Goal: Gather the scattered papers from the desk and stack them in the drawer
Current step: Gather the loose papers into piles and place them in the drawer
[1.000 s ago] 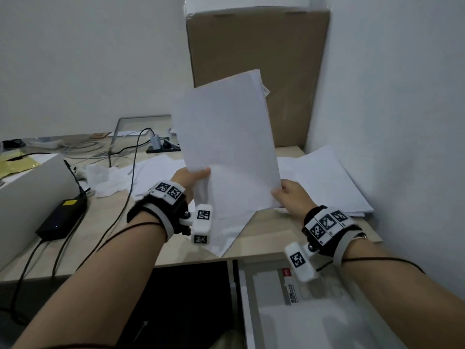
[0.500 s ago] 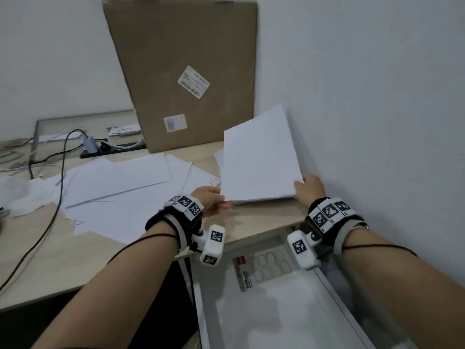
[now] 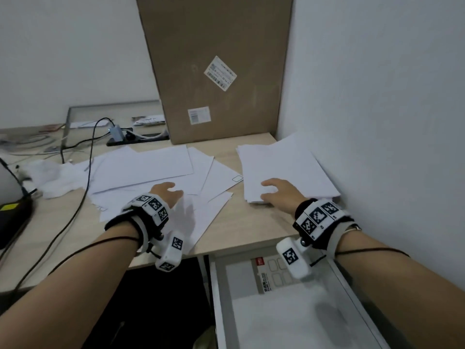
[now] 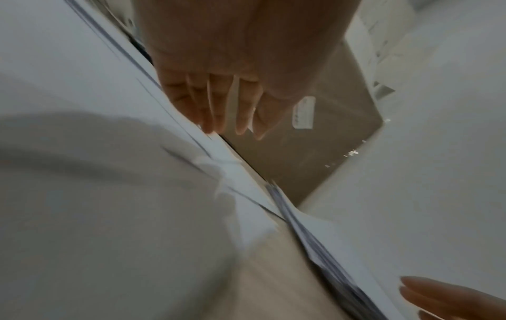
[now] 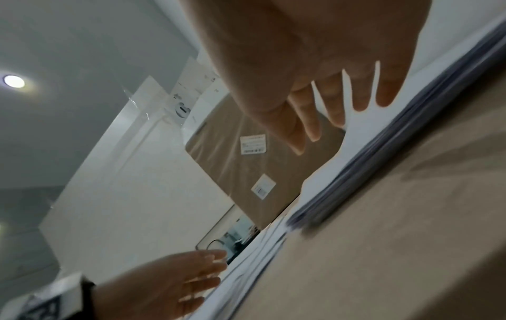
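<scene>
Drawer (image 3: 221, 311): pulled out below the desk's front edge, nearest the viewer; white sheets lie flat in its bed, with a red-labelled printed card at the back. Its right rail runs close to the white wall.
Desk edge (image 3: 241, 241): a bare strip of pale wood lies between the loose sheets and the stack, open from the front edge back toward the box.
Left hand (image 3: 166, 195): above the loose sheets, fingers straight and slightly spread, holding nothing; the left wrist view shows the fingertips (image 4: 210, 127) just at the paper surface, though contact is too blurred to confirm.
Right hand (image 3: 279, 191): lies on the near left part of the paper stack, fingers extended and spread, palm down, nothing pinched.
Paper stack (image 3: 286, 167): white, many sheets thick, roughly squared, lying flat on the desk's right end, its right edge near the wall and its layered edge visible in the right wrist view (image 5: 342, 186).
Loose sheets (image 3: 151, 170): white, fanned and overlapping at different angles in mid-desk, one corner overhanging near the front edge.
Black cable (image 3: 83, 187): crosses the left side of the desk, beside the loose sheets.
Cardboard box (image 3: 216, 66): tall, brown, upright against the back wall, behind both paper groups, with two white labels.
</scene>
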### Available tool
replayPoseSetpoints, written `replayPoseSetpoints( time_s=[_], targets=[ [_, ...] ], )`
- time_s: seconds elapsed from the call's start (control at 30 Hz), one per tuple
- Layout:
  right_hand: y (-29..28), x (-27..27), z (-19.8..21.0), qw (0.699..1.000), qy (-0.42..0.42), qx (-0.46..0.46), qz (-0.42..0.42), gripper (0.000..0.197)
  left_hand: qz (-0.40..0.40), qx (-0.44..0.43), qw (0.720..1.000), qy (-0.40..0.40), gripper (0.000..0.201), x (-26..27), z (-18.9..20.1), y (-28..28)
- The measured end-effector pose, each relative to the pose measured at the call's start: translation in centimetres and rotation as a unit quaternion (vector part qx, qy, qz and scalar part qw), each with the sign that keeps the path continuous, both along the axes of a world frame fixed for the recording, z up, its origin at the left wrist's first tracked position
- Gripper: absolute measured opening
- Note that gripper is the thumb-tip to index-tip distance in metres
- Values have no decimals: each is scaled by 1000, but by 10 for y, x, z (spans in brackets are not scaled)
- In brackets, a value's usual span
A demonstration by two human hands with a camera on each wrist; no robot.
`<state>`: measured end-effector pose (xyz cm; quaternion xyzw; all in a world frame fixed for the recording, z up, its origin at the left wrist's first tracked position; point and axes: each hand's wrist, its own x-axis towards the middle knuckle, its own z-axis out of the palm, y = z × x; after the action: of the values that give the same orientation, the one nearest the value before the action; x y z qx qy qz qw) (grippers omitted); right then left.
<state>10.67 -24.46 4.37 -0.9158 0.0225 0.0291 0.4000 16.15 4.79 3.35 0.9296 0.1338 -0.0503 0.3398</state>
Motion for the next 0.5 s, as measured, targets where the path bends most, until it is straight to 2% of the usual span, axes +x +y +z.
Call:
replayPoseSetpoints(
  time_s=[0.1,0.17,0.3,0.37,0.5],
  targets=[
    [42,12,-3,993,37,-49,96,50,11,136,988,76,64,-2,-3,53],
    [64,19,-5,982,78,-92,145,57,18,198,973,119,71,-4,-7,76],
    [90,25,-9,961,121,-152,195,70,0,225,965,135,68,-12,-11,85],
    [96,24,-12,947,132,-193,219,72,-20,227,965,133,62,-15,-8,81],
    [94,22,-17,923,149,-271,229,72,-48,203,968,142,62,-22,-5,83]
  ],
)
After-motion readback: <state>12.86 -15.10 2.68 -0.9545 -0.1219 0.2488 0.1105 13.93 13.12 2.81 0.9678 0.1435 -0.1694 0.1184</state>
